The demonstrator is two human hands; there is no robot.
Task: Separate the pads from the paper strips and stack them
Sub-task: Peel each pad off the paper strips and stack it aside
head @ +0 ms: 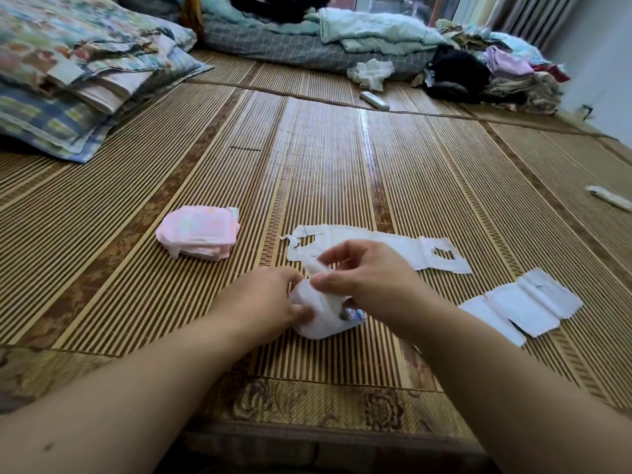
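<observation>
**matfan:** ok so what's the grip doing here?

**peelguy:** Both hands are on one white pad (pixel 316 316), low on the bamboo mat (pixel 342 159) near its front edge. The left hand (pixel 265 299) is closed on the pad's left end, thumb and fingers pinched, and I'd say that's just to anchor it. The right hand (pixel 367 271) has its fingertips pressed together on a thin white bit sticking up from the top of the pad. Looks like the paper strip getting peeled, but it's too small to be sure it's the strip and not a pad flap.

**matfan:** why hold it up off the mat like that?

**peelguy:** My guess is pulling the hands apart gives tension, so the strip comes off clean instead of tearing. There's something bluish tucked under the pad on the right side, can't tell what.

**matfan:** and the stuff around?

**peelguy:** Just behind the hands lies a long flat white sheet (pixel 383 249) with cut-outs, and another folded white sheet (pixel 523 306) sits toward the right edge. Probably spent backing, kept on the right. The pink stack (pixel 200 232) sits apart to the left, so finished pads stay clear of the scraps. Pillows (pixel 85 73) are at the far left corner.
</observation>
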